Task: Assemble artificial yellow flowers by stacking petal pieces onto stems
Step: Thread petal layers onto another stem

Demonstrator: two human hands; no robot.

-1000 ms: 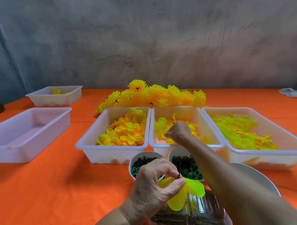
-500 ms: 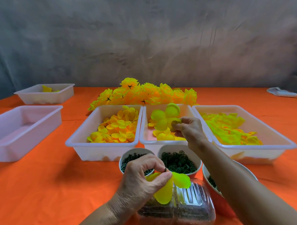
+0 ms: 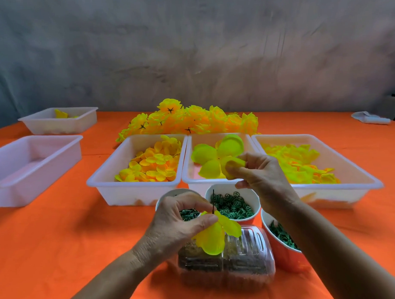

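Observation:
My left hand (image 3: 181, 221) pinches a thin dark stem (image 3: 213, 202) that carries a yellow-green petal piece (image 3: 215, 234), just above a clear plastic container (image 3: 232, 262). My right hand (image 3: 258, 174) pinches a larger yellow petal piece (image 3: 214, 158), lifted over the middle white tray (image 3: 189, 169). The two hands are apart, the right one higher and farther back. The left tray (image 3: 135, 187) holds orange-yellow petals (image 3: 152, 164). The right tray (image 3: 350, 184) holds yellow-green petals (image 3: 297, 161).
Finished yellow flowers (image 3: 186, 120) lie heaped behind the trays. Cups of green parts (image 3: 232, 206) stand in front, with another cup (image 3: 282, 236) at the right. Two more white trays (image 3: 31, 164) (image 3: 56, 120) sit at the left. An orange cloth (image 3: 61, 243) covers the table.
My right hand has lifted a yellow petal piece out of the middle tray and drawn it back toward me. My left hand keeps holding the stem with its petal.

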